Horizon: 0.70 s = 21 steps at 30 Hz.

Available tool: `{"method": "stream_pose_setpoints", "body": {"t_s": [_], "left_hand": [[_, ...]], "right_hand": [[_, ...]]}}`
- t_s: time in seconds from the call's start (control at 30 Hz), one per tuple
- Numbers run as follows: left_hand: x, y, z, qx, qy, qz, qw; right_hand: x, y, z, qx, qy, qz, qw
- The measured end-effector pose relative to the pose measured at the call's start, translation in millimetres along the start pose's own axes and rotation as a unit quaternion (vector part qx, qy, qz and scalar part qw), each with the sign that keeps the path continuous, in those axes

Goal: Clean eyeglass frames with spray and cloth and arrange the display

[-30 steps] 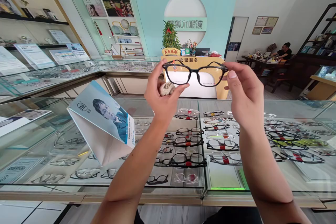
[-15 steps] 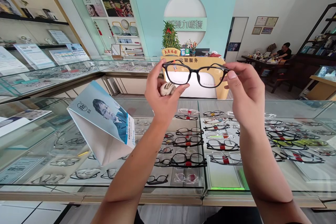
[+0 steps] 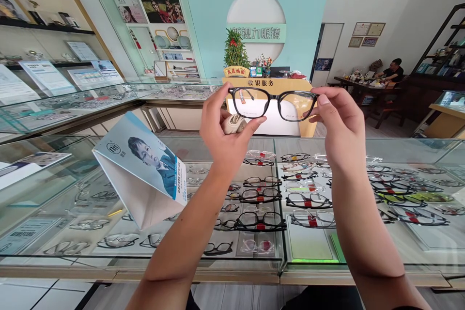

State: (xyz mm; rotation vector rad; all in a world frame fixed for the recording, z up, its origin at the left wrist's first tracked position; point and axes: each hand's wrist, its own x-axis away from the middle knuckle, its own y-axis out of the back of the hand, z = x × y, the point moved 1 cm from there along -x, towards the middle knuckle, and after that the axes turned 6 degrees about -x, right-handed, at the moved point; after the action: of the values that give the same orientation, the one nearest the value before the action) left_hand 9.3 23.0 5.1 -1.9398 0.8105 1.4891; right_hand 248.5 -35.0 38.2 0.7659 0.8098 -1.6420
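A pair of black-framed eyeglasses (image 3: 273, 99) is held up at chest height above the glass display case, lenses spread between my two hands. My left hand (image 3: 225, 143) grips the frame's left end, its thumb beneath the left lens rim. A rolled beige cloth (image 3: 234, 124) is tucked in the same palm. At the opposite end, my right hand (image 3: 343, 128) pinches the hinge corner between thumb and fingers. Faint printing shows on the lenses. The temples are mostly hidden behind the front.
Rows of eyeglasses (image 3: 260, 221) lie inside the glass display case (image 3: 254, 264) below. A folded card stand (image 3: 160, 164) stands on its top at left. A wooden cashier counter (image 3: 307, 128) with a plant (image 3: 236, 51) is farther back. Far right, a person (image 3: 394, 71) sits at a table.
The eyeglasses have turned slightly and shifted a little to the right, so their temples show less. Both hands keep hold; the rolled cloth stays in my left palm.
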Motion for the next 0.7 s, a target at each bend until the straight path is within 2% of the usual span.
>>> {"method": "stream_pose_setpoints", "body": {"t_s": [0.2, 0.33, 0.53, 0.7], "left_hand": [[-2.2, 4.4, -3.9, 0.012, 0.017, 0.048, 0.999], [-1.3, 1.7, -2.5, 0.031, 0.027, 0.059, 0.997], [0.4, -2.0, -1.2, 0.028, 0.020, 0.079, 0.996], [1.2, -1.5, -1.7, 0.037, 0.033, 0.092, 0.995]], "right_hand": [[-2.0, 1.1, -3.8, -0.037, -0.035, 0.009, 0.999], [-3.0, 1.2, -3.5, -0.045, -0.051, 0.019, 0.998], [-2.6, 1.9, -2.5, 0.012, -0.030, 0.043, 0.999], [-1.5, 5.0, -5.7, 0.011, -0.023, 0.036, 0.999]]}}
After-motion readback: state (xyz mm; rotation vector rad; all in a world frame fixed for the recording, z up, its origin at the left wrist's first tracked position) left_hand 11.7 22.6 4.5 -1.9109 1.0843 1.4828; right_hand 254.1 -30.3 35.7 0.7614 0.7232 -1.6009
